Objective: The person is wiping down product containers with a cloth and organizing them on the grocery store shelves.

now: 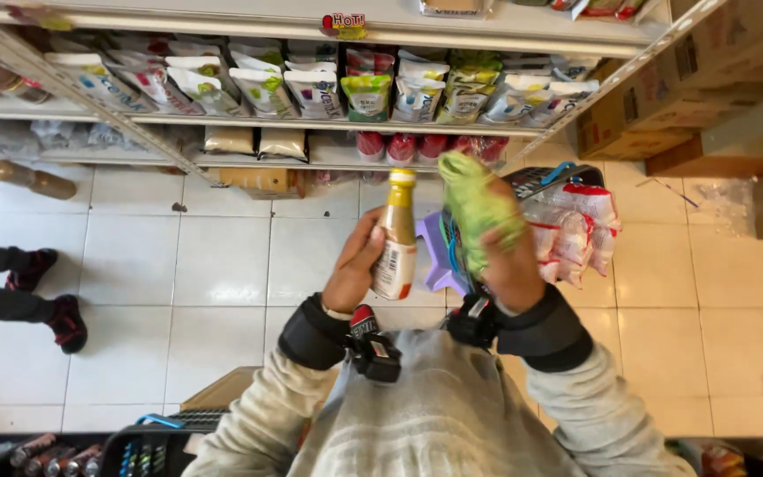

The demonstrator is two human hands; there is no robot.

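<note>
Bottle (396,237): your left hand (352,269) covers its left side.
Cloth (477,205): blurred.
Your right hand (512,265): fingers hidden behind the cloth.
Basket (147,444): cut off at the bottom edge.

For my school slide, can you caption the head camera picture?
Left hand holds a yellow-capped bottle; right hand grips a green cloth.

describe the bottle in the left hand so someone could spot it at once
Below the stocked shelves, over the white tiled floor, the person's two hands meet mid-picture. The left hand holds an upright bottle of tan sauce. Its yellow cap and pale label distinguish it from the green cloth in the right hand.
</note>
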